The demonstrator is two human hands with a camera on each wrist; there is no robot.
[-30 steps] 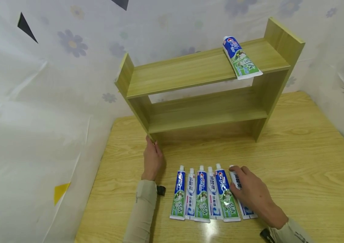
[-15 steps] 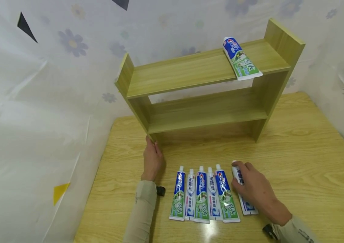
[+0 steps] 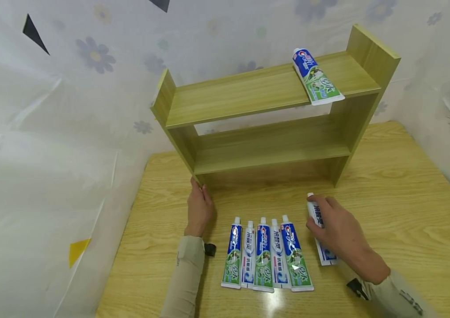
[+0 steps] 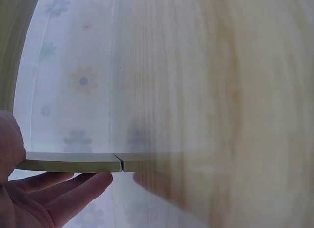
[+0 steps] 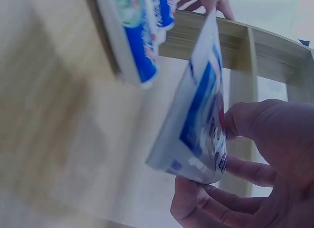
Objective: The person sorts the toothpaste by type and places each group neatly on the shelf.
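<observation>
White toothpaste tube point(image 3: 315, 215) pinched in the right hand point(image 3: 342, 232), wooden shelf point(image 3: 272, 141) gripped by the left hand point(image 3: 199, 210), fingers point(image 4: 84, 197) clear only from that wrist, five-tube row point(image 3: 263, 258) between hands, whole only in head view

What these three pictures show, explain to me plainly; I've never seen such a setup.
There's no machine here: a person works with two bare hands. The wide picture comes from a head-worn camera; the two close ones come from a camera on each wrist. On the table stands a wooden shelf unit with one toothpaste tube on top. Five more tubes lie in a row before it. The left hand grips the unit's side near the bottom; the right hand holds a white-and-blue tube.
</observation>
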